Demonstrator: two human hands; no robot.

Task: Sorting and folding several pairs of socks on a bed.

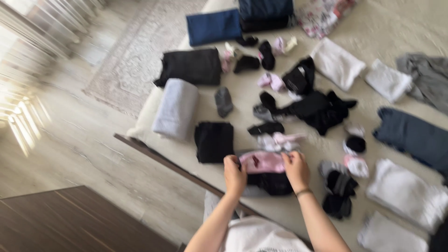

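My left hand [234, 175] and my right hand [296, 169] both grip a small pink garment [264, 161], one at each end. It lies over a dark piece of clothing [272, 182] near the front edge of a beige bed surface [242, 98]. Loose socks, black, pink and white, lie scattered just beyond my hands, among them a pale pink pair [280, 140] and a black sock [266, 128]. The picture is blurred by motion.
Folded piles surround the socks: a black one [213, 141], a grey one [176, 108], another black [192, 66], blue [213, 26], white ones [337, 62] [407, 193] and dark blue [413, 136]. A rug [135, 56] lies on the pale wood floor at left.
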